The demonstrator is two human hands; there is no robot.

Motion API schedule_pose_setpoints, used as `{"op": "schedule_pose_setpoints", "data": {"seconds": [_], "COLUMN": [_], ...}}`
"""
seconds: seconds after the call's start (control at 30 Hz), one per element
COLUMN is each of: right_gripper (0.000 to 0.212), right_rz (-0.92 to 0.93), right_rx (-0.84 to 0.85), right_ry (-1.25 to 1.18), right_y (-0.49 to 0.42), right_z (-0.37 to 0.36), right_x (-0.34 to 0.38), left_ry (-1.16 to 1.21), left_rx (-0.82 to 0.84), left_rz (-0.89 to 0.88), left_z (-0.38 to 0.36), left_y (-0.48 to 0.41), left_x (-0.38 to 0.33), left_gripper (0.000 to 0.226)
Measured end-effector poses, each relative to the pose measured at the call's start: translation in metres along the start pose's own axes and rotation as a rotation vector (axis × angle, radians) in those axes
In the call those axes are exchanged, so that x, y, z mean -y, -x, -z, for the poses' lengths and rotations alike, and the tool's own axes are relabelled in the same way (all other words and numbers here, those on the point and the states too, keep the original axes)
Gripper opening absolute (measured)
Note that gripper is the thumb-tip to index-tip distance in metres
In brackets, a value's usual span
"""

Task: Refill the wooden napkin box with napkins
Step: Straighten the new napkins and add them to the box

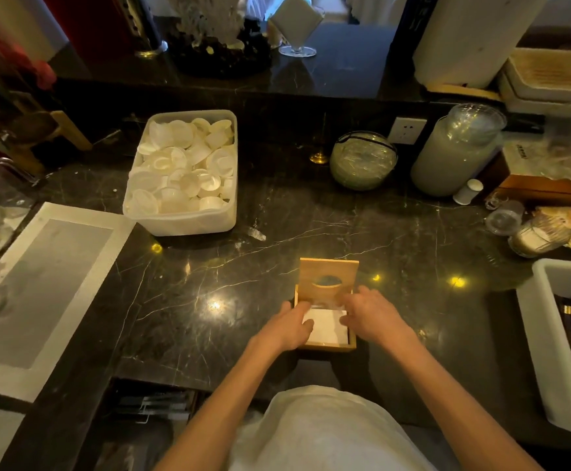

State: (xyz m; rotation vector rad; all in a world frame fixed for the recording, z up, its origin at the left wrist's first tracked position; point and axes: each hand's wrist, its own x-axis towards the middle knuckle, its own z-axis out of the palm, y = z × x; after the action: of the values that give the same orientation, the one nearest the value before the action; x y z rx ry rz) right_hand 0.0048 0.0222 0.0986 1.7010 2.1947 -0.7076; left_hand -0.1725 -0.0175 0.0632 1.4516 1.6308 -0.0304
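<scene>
The wooden napkin box (pixel 328 346) stands on the dark marble counter just in front of me. Its wooden lid (pixel 328 270), with an oval cut-out, is tipped up at the far side. White napkins (pixel 326 329) lie inside the box. My left hand (pixel 289 326) rests on the box's left wall with fingers reaching onto the napkins. My right hand (pixel 370 314) lies over the right wall, fingers touching the napkins and the lid's lower edge. Whether either hand grips the stack is unclear.
A plastic tub of white lids (pixel 184 171) stands at the back left. A glass jar (pixel 362 160) and a tall lidded jar (pixel 457 151) are at the back right. A white bin with dark chopsticks (pixel 545 338) sits at the right edge. A grey mat (pixel 39 283) lies left.
</scene>
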Motion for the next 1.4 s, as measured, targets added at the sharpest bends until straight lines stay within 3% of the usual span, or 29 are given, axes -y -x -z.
{"op": "schedule_pose_setpoints", "data": {"seconds": [0.1,0.3,1.23,1.4], "right_gripper": [0.056,0.062,0.065,0.075], "right_rz": [-0.068,-0.092,-0.078,-0.054], "right_rx": [0.181,0.278,0.345,0.344], "right_ry": [0.015,0.054,-0.113,-0.134], "right_y": [-0.006,-0.022,-0.038,-0.036], "right_z": [-0.004,-0.010,-0.026,-0.027], "right_x": [-0.001,0.004,-0.013,-0.012], "left_ry": [-0.139,-0.293,-0.305,-0.310], "left_rx": [0.061,0.161,0.145,0.132], "left_rz": [0.043,0.079,0.032,0.029], "left_z": [0.008,0.012,0.012,0.010], "left_y": [-0.018,-0.037,-0.039,-0.039], "left_x": [-0.008,-0.009,-0.001,0.002], "left_gripper": [0.055,0.068,0.066,0.065]}}
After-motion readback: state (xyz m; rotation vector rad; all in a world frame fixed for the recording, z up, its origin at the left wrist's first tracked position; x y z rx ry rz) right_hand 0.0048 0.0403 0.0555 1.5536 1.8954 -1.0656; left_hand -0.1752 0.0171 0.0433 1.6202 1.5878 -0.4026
